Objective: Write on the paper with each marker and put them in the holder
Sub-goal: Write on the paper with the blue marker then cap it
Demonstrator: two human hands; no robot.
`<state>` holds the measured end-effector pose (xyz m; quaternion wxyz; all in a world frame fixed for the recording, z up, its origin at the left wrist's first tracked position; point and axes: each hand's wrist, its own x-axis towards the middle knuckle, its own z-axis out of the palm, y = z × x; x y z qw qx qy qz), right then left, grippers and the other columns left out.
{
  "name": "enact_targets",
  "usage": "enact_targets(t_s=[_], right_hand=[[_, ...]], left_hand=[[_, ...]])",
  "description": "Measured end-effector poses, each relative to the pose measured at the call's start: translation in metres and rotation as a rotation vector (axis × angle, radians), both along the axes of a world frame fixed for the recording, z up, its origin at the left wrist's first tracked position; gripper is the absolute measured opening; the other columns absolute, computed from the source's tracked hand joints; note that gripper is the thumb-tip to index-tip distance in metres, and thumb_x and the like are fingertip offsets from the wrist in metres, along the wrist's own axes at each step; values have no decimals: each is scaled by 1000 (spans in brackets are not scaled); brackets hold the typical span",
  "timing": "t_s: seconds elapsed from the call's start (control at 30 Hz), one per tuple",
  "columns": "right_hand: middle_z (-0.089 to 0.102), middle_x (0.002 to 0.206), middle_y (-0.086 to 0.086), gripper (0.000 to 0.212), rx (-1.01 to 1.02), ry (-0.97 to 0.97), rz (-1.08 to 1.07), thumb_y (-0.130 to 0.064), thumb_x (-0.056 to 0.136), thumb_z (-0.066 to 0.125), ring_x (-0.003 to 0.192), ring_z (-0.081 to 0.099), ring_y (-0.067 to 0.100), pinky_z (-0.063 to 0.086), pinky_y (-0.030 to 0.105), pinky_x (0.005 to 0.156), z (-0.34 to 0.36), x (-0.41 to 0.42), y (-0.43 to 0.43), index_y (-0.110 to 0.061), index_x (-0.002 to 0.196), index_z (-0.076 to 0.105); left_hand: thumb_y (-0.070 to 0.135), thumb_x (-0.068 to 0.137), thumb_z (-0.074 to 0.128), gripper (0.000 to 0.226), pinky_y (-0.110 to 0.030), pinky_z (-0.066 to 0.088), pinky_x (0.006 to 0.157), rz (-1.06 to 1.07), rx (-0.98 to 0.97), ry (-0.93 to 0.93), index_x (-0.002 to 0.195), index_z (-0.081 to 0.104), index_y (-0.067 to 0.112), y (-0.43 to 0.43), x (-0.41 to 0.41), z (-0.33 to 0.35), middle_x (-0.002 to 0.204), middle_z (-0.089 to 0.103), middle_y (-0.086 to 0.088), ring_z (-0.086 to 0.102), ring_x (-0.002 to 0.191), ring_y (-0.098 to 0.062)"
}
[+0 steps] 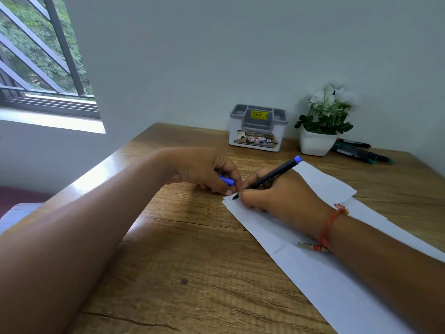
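White paper [310, 268] lies on the wooden table [192, 249], running from the centre to the lower right. My right hand [277, 196] grips a black marker with a blue end [272, 178]; its tip touches the paper's near-left corner, where a small mark shows. My left hand [207, 169] rests beside that corner, fingers curled round the blue cap [227, 180], a fingertip touching the paper's edge. The white-and-grey holder [257, 131] stands at the back against the wall. Several more markers [358, 151] lie behind the flower pot at back right.
A white pot of white flowers [320, 131] stands right of the holder. A window with bars [41, 56] is on the left wall. The table's left edge runs diagonally from the back corner toward me. A red thread band circles my right wrist.
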<state>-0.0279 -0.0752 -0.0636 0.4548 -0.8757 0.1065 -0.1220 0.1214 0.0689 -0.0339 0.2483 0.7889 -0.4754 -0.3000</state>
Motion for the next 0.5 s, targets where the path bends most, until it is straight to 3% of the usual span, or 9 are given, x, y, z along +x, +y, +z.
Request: enact_targets(t_s=[0.2, 0.33, 0.5], right_hand=[[75, 73, 3, 9, 13, -6, -16, -14, 75, 75, 68, 70, 13, 61, 44, 75, 0, 0, -1, -21, 77, 79], [75, 72, 2, 9, 17, -3, -18, -15, 75, 75, 69, 69, 12, 61, 43, 75, -1, 1, 0, -22, 78, 79], [73, 69, -3, 6, -13, 6, -12, -18, 73, 76, 66, 67, 7, 61, 39, 72, 0, 1, 0, -23, 75, 79]], left_hand=[[14, 87, 74, 19, -25, 44, 65, 4, 6, 3, 103, 75, 24, 0, 0, 0, 95, 73, -5, 58, 79, -15], [14, 86, 74, 20, -25, 44, 65, 7, 6, 2, 103, 75, 24, 0, 0, 0, 99, 72, -8, 58, 80, -15], [14, 86, 73, 19, -23, 44, 62, -1, 7, 3, 102, 75, 25, 1, 1, 0, 90, 71, 3, 58, 79, -14]])
